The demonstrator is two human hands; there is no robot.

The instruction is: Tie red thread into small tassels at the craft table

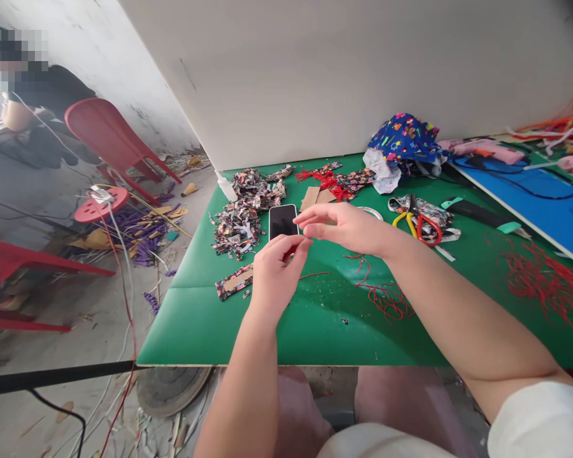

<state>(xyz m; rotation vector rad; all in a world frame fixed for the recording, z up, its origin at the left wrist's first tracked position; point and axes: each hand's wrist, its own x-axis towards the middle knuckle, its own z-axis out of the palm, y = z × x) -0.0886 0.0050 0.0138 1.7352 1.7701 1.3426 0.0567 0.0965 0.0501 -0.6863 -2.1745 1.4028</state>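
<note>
My left hand [277,270] is closed, thumb and index finger pinched together above the green table; whatever is in the pinch is too small or hidden to tell. Just behind its wrist side a thin red cord [318,275] lies on the tabletop. My right hand [346,226] reaches in from the right with fingers stretched out and thumb apart, its fingertips close to the left hand's. Beyond both hands lies a phone [282,219] with a dark screen. A floral fabric strip with a brown card piece [236,281] is left of my left hand.
Heaped floral fabric pieces [241,222] and a white bottle [226,187] stand at left. To the right are yellow-and-red-handled pliers [417,229], tangled red cords [386,302], a blue board [520,197] and pink glue guns [487,151]. A person sits beyond a red chair [102,130].
</note>
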